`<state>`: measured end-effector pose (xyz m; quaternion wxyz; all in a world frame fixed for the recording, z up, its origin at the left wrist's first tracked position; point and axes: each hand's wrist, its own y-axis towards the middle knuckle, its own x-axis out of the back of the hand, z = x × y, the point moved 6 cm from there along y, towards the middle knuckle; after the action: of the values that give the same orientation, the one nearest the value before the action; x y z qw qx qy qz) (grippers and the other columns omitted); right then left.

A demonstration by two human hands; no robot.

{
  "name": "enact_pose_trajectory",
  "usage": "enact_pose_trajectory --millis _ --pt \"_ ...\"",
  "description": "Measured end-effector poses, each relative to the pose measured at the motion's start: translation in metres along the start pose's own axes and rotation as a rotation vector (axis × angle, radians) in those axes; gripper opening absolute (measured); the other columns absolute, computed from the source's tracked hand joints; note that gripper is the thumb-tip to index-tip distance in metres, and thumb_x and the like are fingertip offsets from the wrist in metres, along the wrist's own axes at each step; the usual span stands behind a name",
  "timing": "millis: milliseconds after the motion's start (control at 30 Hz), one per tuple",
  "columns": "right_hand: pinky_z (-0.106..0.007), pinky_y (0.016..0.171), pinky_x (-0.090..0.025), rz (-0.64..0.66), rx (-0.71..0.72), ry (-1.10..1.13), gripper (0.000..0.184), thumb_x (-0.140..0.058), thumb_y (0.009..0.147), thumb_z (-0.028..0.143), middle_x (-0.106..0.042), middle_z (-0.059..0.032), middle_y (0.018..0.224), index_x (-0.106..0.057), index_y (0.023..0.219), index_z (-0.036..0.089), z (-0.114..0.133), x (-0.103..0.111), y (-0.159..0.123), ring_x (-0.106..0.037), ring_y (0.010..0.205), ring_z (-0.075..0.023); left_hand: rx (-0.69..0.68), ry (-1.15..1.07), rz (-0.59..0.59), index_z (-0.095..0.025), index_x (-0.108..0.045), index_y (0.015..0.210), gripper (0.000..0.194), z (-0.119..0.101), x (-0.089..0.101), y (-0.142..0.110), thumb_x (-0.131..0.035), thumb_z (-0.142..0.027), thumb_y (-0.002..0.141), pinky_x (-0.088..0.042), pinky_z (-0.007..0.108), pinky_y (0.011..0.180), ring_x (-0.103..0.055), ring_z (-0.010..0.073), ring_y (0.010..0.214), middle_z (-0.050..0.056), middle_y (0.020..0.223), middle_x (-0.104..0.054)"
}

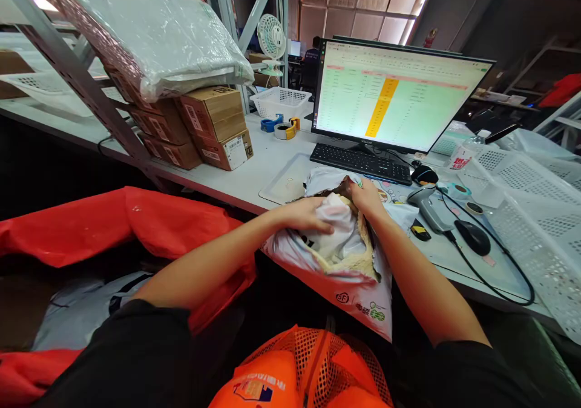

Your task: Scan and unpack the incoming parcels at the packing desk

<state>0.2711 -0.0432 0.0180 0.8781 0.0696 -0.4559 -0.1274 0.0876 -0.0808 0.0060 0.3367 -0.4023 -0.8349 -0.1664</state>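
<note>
White plastic mailer (367,302), torn
Right hand (365,198) grips 1-o'clock rim (344,186), likely for access; left hand (305,213) on soft white bundle (341,215), finger closure unclear.

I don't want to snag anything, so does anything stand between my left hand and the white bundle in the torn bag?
Nothing visible does. Your left hand lies on the white bundle, and your right hand holds the torn bag at its edge.
</note>
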Motion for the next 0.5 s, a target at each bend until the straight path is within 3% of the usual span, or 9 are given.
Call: enact_pose_trajectory --millis 100,167,267,367,500 --pt "-0.032 0.08 -0.047 -0.089 -0.007 0.116 0.039 -0.036 0.099 0.04 -0.075 -0.0084 0.097 -0.067 0.092 0.018 0.0 0.015 -0.016 -0.063 0.091 -0.0241 -0.213 0.201 -0.053 -0.019 -0.06 0.141 0.067 -0.042 -0.041 -0.033 -0.084 -0.029 0.079 -0.054 0.036 0.107 -0.068 0.0296 0.125 0.017 0.155 -0.056" --pt "-0.031 0.077 -0.046 -0.124 0.023 0.174 0.031 -0.038 0.095 0.038 -0.072 -0.0065 0.089 -0.062 0.085 0.02 0.002 0.024 -0.029 -0.06 0.086 -0.0232 -0.215 0.337 -0.007 -0.02 -0.052 0.15 0.08 -0.057 -0.07 -0.054 -0.087 -0.036 0.08 -0.058 0.04 0.1 -0.071 0.0343 0.122 0.02 0.165 -0.045" --pt "-0.032 0.076 -0.046 -0.089 0.104 0.143 0.021 -0.042 0.09 0.034 -0.069 -0.0059 0.085 -0.058 0.083 0.023 0.006 0.029 -0.052 -0.059 0.084 -0.0232 -0.179 0.422 0.055 -0.019 -0.051 0.15 0.072 -0.062 -0.096 -0.076 -0.079 -0.042 0.088 -0.06 0.041 0.084 -0.076 0.0352 0.108 0.019 0.159 -0.054" --pt "-0.034 0.082 -0.05 0.151 0.191 0.077 0.022 -0.053 0.088 0.04 -0.073 -0.0073 0.094 -0.064 0.095 0.022 0.003 0.022 -0.08 -0.063 0.091 -0.0258 -0.186 0.314 0.031 -0.023 -0.061 0.133 0.044 -0.057 -0.101 -0.09 -0.066 -0.022 0.09 -0.059 0.034 0.084 -0.076 0.0295 0.109 0.011 0.133 -0.073" --pt "-0.043 0.107 -0.051 0.592 0.235 0.19 0.062 -0.062 0.091 0.062 -0.071 -0.0122 0.137 -0.063 0.139 0.022 -0.021 0.021 -0.136 -0.065 0.123 -0.032 -0.126 0.144 -0.147 -0.026 -0.068 0.102 0.028 -0.031 -0.087 -0.118 -0.057 -0.013 0.08 -0.06 0.031 0.08 -0.076 0.0243 0.092 0.006 0.099 -0.078"
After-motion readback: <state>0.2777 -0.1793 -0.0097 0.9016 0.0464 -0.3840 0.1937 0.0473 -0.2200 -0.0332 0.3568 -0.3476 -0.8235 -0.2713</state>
